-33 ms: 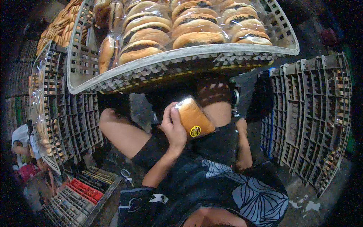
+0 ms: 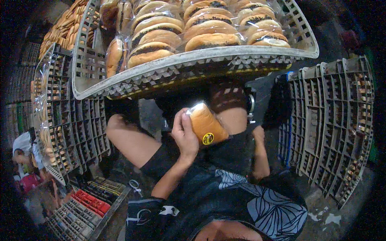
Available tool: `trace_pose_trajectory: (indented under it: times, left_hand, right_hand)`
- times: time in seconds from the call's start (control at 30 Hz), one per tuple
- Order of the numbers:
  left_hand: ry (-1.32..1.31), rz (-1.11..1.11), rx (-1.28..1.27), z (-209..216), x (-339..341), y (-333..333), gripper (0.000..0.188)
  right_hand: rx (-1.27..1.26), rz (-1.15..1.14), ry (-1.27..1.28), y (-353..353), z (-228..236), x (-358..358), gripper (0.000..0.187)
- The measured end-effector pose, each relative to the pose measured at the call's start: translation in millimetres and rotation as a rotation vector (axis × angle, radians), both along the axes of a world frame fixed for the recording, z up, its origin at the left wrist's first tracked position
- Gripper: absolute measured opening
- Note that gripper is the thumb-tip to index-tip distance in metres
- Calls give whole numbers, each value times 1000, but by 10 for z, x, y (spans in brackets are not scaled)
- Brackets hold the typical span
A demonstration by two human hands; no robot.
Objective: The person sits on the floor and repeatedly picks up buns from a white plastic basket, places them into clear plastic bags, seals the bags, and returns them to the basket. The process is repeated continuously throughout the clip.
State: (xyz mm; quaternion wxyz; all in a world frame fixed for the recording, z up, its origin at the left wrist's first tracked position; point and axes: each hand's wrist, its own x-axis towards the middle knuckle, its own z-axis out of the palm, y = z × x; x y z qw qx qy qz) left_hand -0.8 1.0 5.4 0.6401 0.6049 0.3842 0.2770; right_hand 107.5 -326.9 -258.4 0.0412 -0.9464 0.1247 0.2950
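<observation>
1. The place is dim and crowded with grey plastic bread crates: one stack [image 2: 76, 128] stands at the left, another stack of crates [image 2: 333, 124] leans at the right, and the floor [image 2: 321, 205] between them is dark and stained.
2. Close in front of the person, a grey lattice tray [image 2: 193, 60] fills the upper part of the view. It holds rows of filled buns in clear wrappers [image 2: 201, 30], packed tightly side by side.
3. Below the tray's rim, the left hand [image 2: 185, 134] grips one wrapped bun [image 2: 206, 125] with a round yellow sticker. The fingers are curled around its left side and the thumb presses on the wrapper, so the hand is closed on it.
4. This bun is held above the person's lap, just under the front edge of the tray, and it is tilted.
5. The right hand [image 2: 258, 134] is lower at the right side, beside the thigh. It is partly in shadow, and I cannot tell if it is spread or closed.
6. At the lower left, red and grey crates [image 2: 86, 203] lie on the floor, and another person [image 2: 24, 154] is near the left edge.
</observation>
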Motion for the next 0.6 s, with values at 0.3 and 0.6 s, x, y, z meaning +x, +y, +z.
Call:
trace_pose_trajectory:
  times: [0.3,0.6]
  left_hand:
    - [-297,-245,726,-82,-76,119,30]
    - [-531,-227,811,118,-197,245,34]
  right_hand:
    - [1712,777,22,2018,3152,55,31]
    - [827,903,365,2686,2915,123,37]
